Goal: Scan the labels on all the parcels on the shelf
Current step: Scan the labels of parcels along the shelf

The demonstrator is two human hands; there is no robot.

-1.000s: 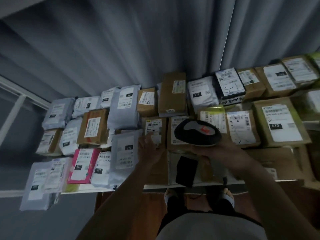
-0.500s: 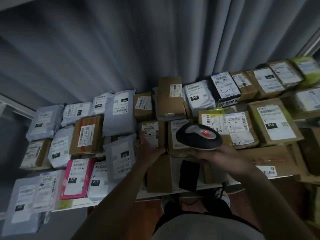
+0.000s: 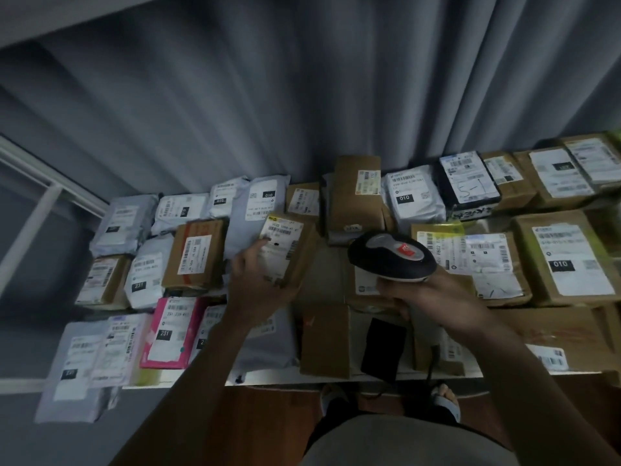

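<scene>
Many labelled parcels cover the white shelf: grey mailer bags at the left, brown cartons in the middle and right. My left hand grips a small brown carton, lifted and tilted with its white label facing up. My right hand holds a black and grey barcode scanner with a red trigger patch, its head just right of the lifted carton. A pink mailer lies at the front left.
Grey curtains hang right behind the shelf. A white frame stands at the left. A black pouch and a tall brown box sit at the shelf's front edge. My feet in sandals show on the wooden floor below.
My left hand has lifted the small brown carton out of the middle row and moved it up and left. The scanner stays about where it was, beside the carton.
</scene>
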